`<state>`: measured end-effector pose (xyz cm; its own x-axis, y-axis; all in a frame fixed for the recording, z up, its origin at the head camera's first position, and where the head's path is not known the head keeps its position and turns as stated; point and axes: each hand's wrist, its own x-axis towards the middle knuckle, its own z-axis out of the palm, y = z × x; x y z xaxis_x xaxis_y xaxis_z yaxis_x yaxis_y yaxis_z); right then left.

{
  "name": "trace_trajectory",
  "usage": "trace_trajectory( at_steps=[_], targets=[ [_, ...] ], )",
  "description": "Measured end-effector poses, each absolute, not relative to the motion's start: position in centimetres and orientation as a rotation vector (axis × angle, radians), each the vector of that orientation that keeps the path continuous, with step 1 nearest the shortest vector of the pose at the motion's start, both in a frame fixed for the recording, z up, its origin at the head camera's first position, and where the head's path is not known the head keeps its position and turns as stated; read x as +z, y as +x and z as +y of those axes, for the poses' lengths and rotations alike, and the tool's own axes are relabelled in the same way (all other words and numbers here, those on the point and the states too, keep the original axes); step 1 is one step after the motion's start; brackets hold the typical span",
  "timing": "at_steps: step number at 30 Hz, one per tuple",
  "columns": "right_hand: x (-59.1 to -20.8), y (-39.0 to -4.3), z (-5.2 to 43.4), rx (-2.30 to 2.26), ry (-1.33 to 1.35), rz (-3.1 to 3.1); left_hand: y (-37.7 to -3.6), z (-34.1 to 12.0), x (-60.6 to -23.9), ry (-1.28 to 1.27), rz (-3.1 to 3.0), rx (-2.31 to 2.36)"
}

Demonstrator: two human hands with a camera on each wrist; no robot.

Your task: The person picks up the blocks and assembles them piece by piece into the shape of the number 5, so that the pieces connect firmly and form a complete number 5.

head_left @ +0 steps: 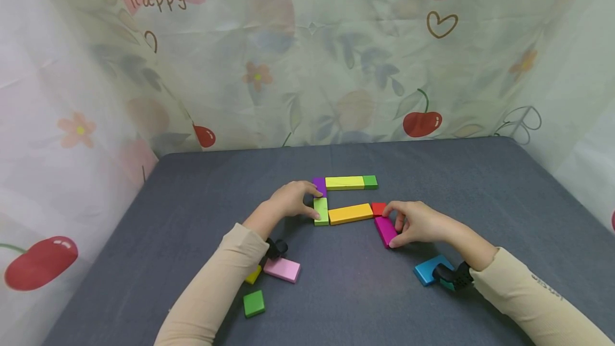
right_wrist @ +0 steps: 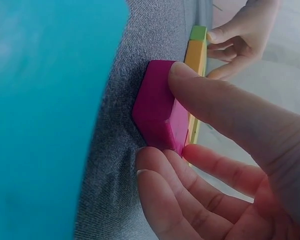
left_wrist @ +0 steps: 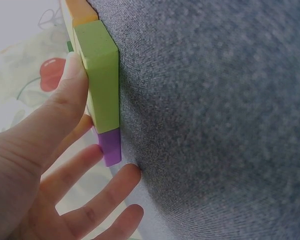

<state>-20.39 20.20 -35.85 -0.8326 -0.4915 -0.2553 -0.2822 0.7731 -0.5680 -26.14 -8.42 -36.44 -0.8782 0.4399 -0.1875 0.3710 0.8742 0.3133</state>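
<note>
Here left hand (head_left: 290, 202) pinches lime block (head_left: 321, 211) (thumb alongside); right hand (head_left: 418, 223) grips magenta block (head_left: 385, 230).

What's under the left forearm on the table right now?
A pink rectangular block lies beside the left sleeve, and a yellow block pokes out from under it, mostly covered. A small green square block lies nearer. Anything else beneath the arm is hidden.
</note>
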Motion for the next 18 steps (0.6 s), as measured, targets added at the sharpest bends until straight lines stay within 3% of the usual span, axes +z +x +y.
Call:
trace_trajectory(
  at_steps=[18],
  targets=[
    [-35.77,-20.21,20.11,-0.738,-0.589,2.583,-26.18,-8.44,-36.56,0.613,2.794,0.387]
  ],
)
